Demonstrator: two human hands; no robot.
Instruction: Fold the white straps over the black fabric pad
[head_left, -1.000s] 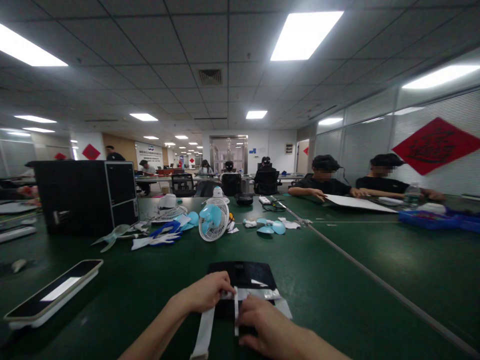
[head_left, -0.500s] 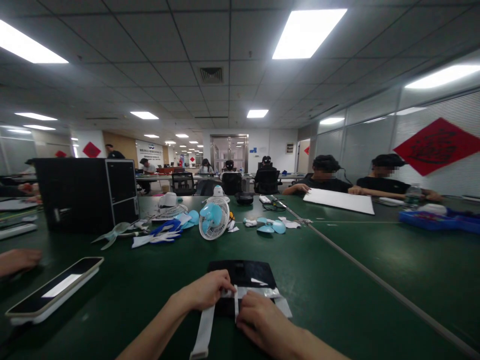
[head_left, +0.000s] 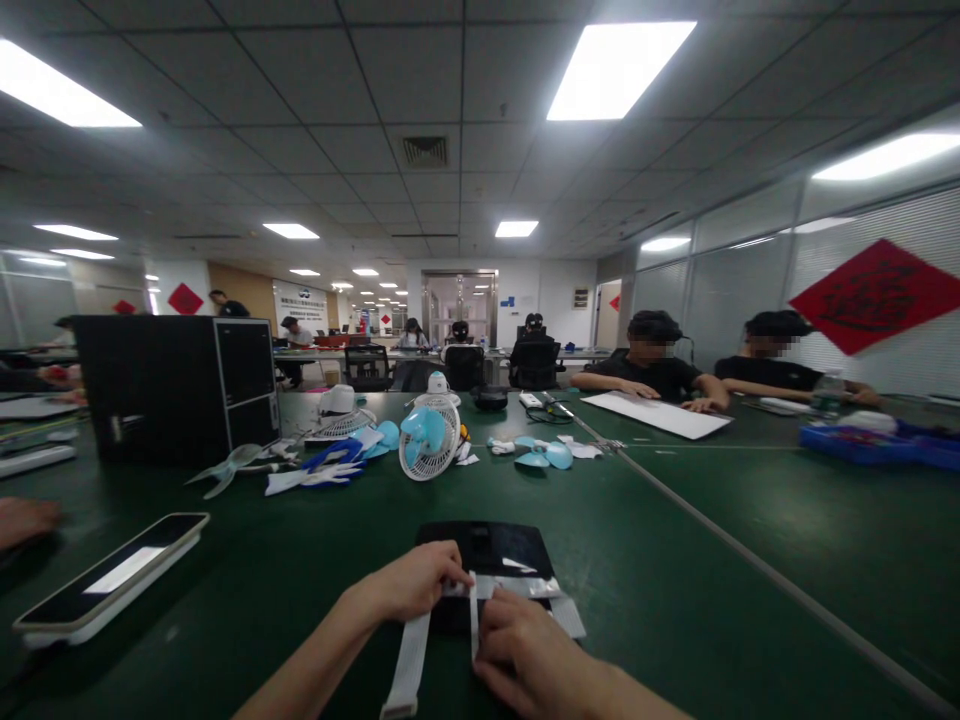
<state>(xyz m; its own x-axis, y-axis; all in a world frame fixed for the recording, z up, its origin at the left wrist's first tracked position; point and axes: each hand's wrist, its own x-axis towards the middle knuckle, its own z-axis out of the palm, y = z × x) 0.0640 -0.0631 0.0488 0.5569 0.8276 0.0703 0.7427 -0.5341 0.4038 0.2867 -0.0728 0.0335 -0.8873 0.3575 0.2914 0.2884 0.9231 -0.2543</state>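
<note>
A flat black panel [head_left: 517, 545] lies on the table in front of me, with a shiny clear plastic strip across it. My left hand [head_left: 427, 580] is closed over its left side, thumb and finger pinching the top of a narrow white strap [head_left: 474, 605]. At the lower part of that strap, my right hand [head_left: 525, 645] is closed with bent fingers, hiding the strap's right side. A wider white band [head_left: 409, 665] with a buckle-like end hangs from under my left hand. Another white band end [head_left: 568, 615] shows past my right hand.
A white device with a dark screen [head_left: 112, 575] lies at the left, near another person's hand [head_left: 26, 522]. Farther back are a black computer case [head_left: 157, 390], a small fan [head_left: 429, 440], gloves [head_left: 319, 470] and blue fan blades [head_left: 544, 455]. Two people sit at the right by a white board [head_left: 660, 415].
My right hand has shifted slightly down along the white strap; my left hand stays in place. Across the table, a person has laid the white board flatter and moved it left.
</note>
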